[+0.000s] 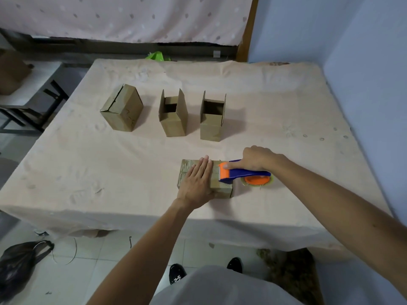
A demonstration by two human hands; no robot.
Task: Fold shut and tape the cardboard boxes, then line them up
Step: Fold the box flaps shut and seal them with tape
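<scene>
Left hand: your left hand (pixel 198 183) lies flat on top of the near box (pixel 184 170), fingers straight and close together, pressing down.
Right hand: your right hand (pixel 256 158) is curled round the blue handle of the tape dispenser (pixel 242 172), thumb stretched along it toward the orange head.
Tape dispenser: its orange head rests on the right end of the near box's top, just beside your left fingertips; the tape roll (pixel 256 181) hangs past the box's right side, close to the cloth.
Near box: it lies on its side near the front edge of the table (pixel 88 172), flaps folded shut.
Back row: 3 boxes stand apart from each other, well behind your hands.
Closed box (pixel 122 108): leftmost, flaps folded down, turned at an angle to the other 2.
Middle box (pixel 172 119): open, 2 flaps standing upright.
Right box (pixel 211 122): open, flaps upright.
Floor: a black bag (pixel 15 267) lies at lower left; your 2 dark shoes (pixel 177 276) show below the table edge.
</scene>
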